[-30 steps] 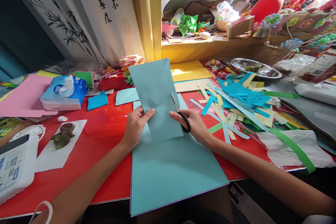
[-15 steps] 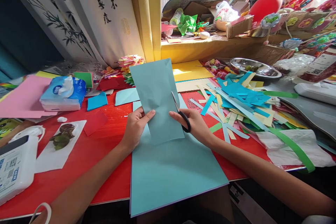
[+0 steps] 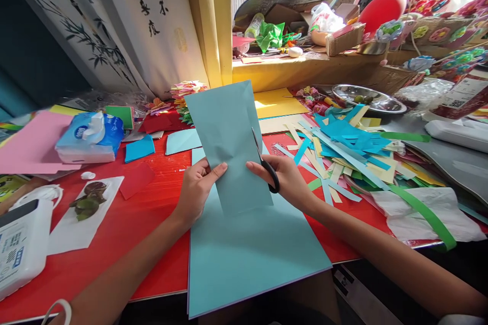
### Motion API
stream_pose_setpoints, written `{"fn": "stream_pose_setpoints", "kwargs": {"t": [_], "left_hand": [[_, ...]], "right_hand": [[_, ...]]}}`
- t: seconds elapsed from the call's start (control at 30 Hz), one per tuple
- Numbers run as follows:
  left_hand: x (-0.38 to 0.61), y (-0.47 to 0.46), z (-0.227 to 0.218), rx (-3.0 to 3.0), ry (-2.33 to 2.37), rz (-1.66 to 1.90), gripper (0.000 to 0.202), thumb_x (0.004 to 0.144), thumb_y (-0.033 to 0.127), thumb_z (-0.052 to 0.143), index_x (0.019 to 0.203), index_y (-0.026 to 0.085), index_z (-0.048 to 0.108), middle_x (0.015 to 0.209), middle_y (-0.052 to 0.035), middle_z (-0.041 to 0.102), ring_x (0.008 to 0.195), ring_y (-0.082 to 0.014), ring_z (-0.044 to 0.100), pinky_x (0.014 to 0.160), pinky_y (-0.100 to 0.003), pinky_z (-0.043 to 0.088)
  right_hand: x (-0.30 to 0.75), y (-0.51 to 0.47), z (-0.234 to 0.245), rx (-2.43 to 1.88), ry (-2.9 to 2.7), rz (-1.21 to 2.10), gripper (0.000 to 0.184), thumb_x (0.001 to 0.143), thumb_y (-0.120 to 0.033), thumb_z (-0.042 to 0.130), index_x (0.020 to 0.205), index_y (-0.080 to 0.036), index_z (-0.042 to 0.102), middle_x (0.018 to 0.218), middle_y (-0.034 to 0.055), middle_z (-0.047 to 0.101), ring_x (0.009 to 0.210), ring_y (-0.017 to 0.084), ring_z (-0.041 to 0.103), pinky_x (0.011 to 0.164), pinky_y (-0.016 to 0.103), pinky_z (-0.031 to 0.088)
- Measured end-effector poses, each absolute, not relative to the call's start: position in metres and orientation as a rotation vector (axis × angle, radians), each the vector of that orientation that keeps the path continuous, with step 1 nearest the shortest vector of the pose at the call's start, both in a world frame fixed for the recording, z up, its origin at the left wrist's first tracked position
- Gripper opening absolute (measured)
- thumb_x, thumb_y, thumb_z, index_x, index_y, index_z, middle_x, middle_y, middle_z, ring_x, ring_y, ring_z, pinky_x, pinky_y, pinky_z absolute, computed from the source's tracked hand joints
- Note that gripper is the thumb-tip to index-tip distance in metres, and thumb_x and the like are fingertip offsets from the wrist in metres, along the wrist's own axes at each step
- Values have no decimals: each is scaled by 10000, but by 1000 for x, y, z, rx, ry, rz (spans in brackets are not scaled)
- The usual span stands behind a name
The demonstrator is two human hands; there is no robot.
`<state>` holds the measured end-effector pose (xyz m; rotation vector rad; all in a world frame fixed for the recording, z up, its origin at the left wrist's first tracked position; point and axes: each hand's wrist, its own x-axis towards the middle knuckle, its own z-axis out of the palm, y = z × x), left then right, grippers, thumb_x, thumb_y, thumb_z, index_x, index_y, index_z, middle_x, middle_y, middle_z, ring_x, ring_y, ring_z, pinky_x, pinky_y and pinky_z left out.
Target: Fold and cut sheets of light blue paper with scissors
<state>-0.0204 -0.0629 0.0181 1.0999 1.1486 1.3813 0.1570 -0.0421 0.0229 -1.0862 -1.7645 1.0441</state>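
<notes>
My left hand (image 3: 198,187) pinches the left edge of a folded light blue paper sheet (image 3: 229,142) and holds it upright over the red table (image 3: 152,223). My right hand (image 3: 285,180) grips black-handled scissors (image 3: 265,162) whose blades lie against the sheet's right edge. A larger light blue sheet (image 3: 247,254) lies flat under both hands and overhangs the table's front edge.
A heap of blue, yellow and green paper strips (image 3: 351,152) lies right of my right hand. A tissue pack (image 3: 91,137), pink paper (image 3: 34,142) and a white container (image 3: 19,249) sit at the left. A metal bowl (image 3: 368,99) stands at the back right.
The folded sheet has tilted and slid slightly toward me. Both hands moved a little with it; the scissors stay at its right edge.
</notes>
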Motion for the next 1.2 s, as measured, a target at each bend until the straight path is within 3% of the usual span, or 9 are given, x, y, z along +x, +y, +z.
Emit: {"fn": "stream_pose_setpoints", "kwargs": {"t": [0.33,1.2], "left_hand": [[-19,-67,18,1151,1102,1353,200,704,295,651,847,156,645,877,-47,683,877,-234,605,675,-309,499],[-15,-70,16,1244,1132,1280,245,726,310,630,933,184,665,877,-32,694,831,-217,625,664,-289,510]], "right_hand": [[161,-41,27,-1074,-1762,1074,497,712,-558,546,551,-194,250,542,-52,219,487,66,221,419,230,159],[162,-40,31,-1088,-1698,1055,512,692,-558,568,540,-195,239,522,-55,216,474,59,213,393,220,172]]}}
